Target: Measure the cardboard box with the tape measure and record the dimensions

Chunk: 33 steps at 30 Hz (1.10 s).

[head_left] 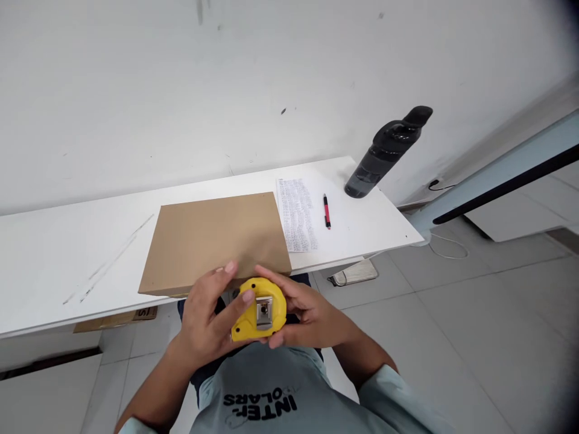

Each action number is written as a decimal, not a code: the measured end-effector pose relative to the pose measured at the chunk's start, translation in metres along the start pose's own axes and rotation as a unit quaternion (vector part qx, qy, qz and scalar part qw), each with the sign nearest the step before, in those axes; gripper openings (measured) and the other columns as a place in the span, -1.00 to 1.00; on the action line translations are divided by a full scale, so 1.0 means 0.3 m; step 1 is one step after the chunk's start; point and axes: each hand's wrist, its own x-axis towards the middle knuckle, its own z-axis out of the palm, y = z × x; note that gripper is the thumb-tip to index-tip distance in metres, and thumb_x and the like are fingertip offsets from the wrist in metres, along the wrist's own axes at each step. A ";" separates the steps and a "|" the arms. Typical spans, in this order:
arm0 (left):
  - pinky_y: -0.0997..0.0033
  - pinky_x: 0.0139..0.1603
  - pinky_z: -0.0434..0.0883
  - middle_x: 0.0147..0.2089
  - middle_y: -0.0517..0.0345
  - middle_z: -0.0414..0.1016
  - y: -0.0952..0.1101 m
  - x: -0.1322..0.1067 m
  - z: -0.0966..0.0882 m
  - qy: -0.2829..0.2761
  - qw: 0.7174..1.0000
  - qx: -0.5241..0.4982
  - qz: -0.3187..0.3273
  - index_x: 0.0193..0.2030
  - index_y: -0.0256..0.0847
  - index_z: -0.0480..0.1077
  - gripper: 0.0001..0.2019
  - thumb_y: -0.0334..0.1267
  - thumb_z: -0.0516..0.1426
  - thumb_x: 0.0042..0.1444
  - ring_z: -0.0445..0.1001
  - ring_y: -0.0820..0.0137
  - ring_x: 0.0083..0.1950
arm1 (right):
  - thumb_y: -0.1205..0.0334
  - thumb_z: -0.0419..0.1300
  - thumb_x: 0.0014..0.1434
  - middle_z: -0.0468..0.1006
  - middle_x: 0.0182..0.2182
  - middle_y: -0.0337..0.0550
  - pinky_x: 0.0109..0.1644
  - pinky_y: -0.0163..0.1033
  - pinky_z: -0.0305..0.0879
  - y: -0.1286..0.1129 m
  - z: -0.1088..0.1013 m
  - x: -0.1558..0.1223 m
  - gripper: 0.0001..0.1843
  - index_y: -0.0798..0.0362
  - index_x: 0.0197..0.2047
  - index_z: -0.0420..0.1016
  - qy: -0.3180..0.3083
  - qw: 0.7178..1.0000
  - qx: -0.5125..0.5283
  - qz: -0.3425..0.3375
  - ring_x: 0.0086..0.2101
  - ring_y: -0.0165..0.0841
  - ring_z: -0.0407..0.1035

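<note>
A yellow tape measure (pixel 277 308) with a metal belt clip is held between my two hands, close to my body and just off the table's front edge. My left hand (pixel 211 313) grips its left side, the thumb lying on the casing. Around the right side curl the fingers and thumb of my right hand (pixel 307 310). No drawn-out blade shows; the mouth side is partly hidden by my left hand. Right beyond my hands lies a closed brown cardboard box (pixel 217 235), its near edge level with the table edge.
On the white table (pixel 81 253), a handwritten sheet (pixel 297 217) lies right of the box, with a red and black pen (pixel 326 212) beside it. A dark bottle (pixel 384 154) stands near the table's right end. Behind is a white wall (pixel 181 90). Below the table sits another carton (pixel 115 319).
</note>
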 end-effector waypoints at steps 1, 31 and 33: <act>0.08 0.19 0.55 0.33 -0.23 0.44 -0.002 0.024 -0.004 -0.029 0.999 -0.018 0.001 0.49 -0.02 0.12 -0.26 0.12 0.23 0.26 0.54 0.13 0.25 | 0.27 0.47 0.14 0.57 0.17 -0.16 0.02 -0.17 0.57 -0.015 -0.013 0.007 0.05 -0.33 0.53 0.05 -0.015 1.000 -0.022 -0.014 -0.03 -0.30 0.59; -0.14 0.38 0.28 0.28 -0.18 0.48 -0.541 0.079 0.111 0.025 0.930 0.185 -0.315 0.30 -0.12 0.28 -0.35 0.16 0.22 0.18 0.46 -0.06 0.32 | -0.01 -0.17 0.50 0.22 0.47 0.16 0.49 0.29 -0.14 0.202 -0.596 0.142 -0.41 0.06 0.37 0.39 0.152 0.618 -0.765 0.099 0.42 0.05 0.12; -0.11 0.40 0.26 0.29 -0.18 0.47 -0.559 0.067 0.117 0.041 0.935 0.175 -0.305 0.32 -0.12 0.25 -0.36 0.14 0.21 0.19 0.43 -0.02 0.35 | 0.03 -0.17 0.51 0.19 0.47 0.20 0.44 0.32 -0.08 0.180 -0.602 0.135 -0.45 0.04 0.32 0.43 0.185 0.591 -0.782 0.076 0.37 0.07 0.18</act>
